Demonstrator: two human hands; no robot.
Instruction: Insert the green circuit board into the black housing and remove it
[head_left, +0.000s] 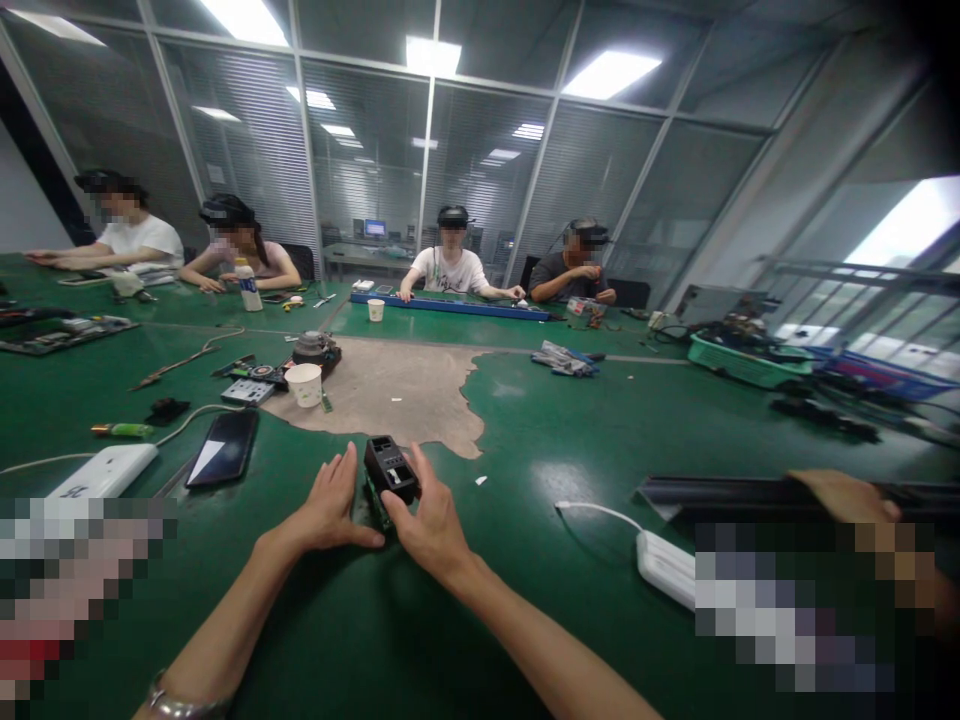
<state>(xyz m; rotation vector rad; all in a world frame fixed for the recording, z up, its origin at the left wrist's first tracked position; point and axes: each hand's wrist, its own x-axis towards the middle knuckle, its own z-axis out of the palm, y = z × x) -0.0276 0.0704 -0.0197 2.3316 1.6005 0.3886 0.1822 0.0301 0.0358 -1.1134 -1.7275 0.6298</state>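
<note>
A small black plastic housing [391, 468] with slots and cutouts in its upper face is tilted just above the green table [517, 620]. My right hand [435, 520] grips it, thumb on the near edge and fingers along the right side. Along its lower left edge shows a strip of green circuit board [377, 505]. Just left of the housing, my left hand [328, 505] is open, its fingers stretched out and its thumb pointing right beneath the housing. Whether that thumb touches it I cannot tell.
A phone [223, 448] and a white power strip [105, 472] lie left. Ahead, a paper cup [304, 385] stands by loose parts on a brown sheet [405, 390]. To the right are a white adapter [664, 565] and another person's hand [844, 495] on a black bar. Several people sit opposite.
</note>
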